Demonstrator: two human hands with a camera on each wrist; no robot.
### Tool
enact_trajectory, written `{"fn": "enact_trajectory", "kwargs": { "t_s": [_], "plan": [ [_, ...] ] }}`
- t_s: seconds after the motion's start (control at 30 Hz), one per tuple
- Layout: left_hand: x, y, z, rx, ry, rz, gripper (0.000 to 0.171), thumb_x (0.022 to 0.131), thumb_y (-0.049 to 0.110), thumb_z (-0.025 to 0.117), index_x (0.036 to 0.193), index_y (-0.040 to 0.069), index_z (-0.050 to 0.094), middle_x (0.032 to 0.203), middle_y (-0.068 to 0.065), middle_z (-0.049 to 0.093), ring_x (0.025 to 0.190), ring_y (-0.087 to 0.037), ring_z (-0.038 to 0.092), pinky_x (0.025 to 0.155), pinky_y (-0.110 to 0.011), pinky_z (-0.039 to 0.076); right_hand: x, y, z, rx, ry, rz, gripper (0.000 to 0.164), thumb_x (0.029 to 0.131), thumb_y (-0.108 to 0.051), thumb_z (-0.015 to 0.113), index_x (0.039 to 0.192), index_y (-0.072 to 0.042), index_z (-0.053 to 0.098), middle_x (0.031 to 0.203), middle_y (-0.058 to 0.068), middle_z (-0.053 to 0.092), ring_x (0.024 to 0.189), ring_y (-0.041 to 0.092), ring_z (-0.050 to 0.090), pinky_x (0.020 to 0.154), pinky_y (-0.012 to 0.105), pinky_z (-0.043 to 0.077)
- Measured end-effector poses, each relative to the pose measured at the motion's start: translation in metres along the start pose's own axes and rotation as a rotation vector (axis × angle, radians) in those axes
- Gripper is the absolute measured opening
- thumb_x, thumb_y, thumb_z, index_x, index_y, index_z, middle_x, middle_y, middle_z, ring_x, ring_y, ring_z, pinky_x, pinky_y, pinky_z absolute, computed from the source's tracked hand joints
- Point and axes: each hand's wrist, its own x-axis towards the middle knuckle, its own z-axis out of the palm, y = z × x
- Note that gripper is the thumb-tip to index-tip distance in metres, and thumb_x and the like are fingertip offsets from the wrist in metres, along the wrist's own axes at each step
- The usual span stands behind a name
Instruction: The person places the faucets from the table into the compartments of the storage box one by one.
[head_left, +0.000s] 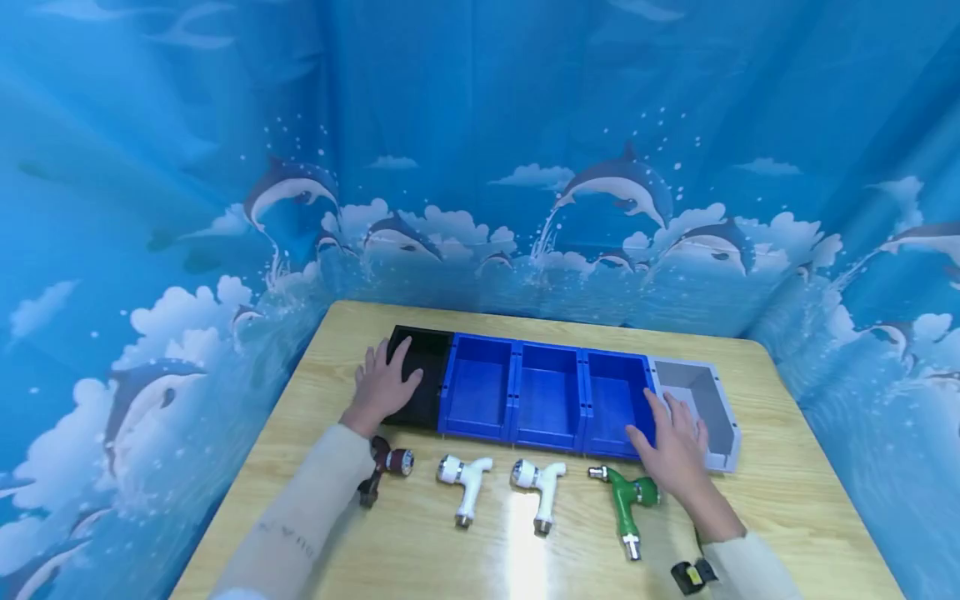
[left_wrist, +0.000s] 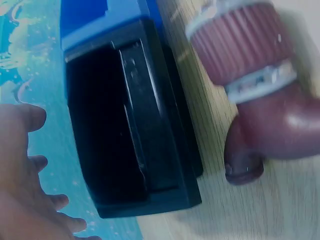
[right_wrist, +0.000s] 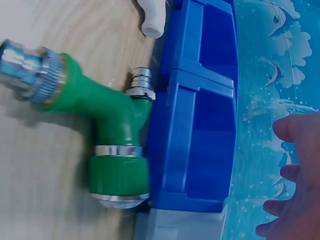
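Note:
My left hand (head_left: 381,387) hovers by the black bin (head_left: 426,367), its fingers spread and holding nothing. Below that wrist lies a dark red faucet (head_left: 384,467), which shows large beside the bin in the left wrist view. My right hand (head_left: 675,446), fingers spread apart, is over the border of the rightmost blue bin (head_left: 617,392) and the grey bin (head_left: 701,400), with nothing in it. Just left of it a green faucet (head_left: 624,504) with metal ends lies on the table. Two white faucets, one on the left (head_left: 467,485) and one on the right (head_left: 542,492), lie between the dark red and green ones.
Two more blue bins, a left one (head_left: 480,383) and a middle one (head_left: 550,392), complete the joined row across the wooden table (head_left: 435,567). A small black object with a yellow patch (head_left: 692,575) sits near the right sleeve. A dolphin-print curtain (head_left: 480,167) hangs behind.

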Motion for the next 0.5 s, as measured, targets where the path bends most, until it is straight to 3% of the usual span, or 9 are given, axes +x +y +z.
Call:
{"fn": "enact_trajectory", "kwargs": {
  "t_s": [0.5],
  "plan": [
    [0.025,-0.025,-0.004,0.003,-0.029,-0.070,0.070,0.102,0.039,0.039,0.156,0.007,0.009,0.156,-0.030,0.008,0.142,-0.051,0.005,0.109,-0.070,0.012,-0.046,0.032,-0.003,0.068,0.114,0.066,0.060,0.094,-0.022,0.059,0.143,0.002,0.036,0.140,0.035,0.035,0.127,0.057,0.027,0.103,0.074,0.008]
  ]
}}
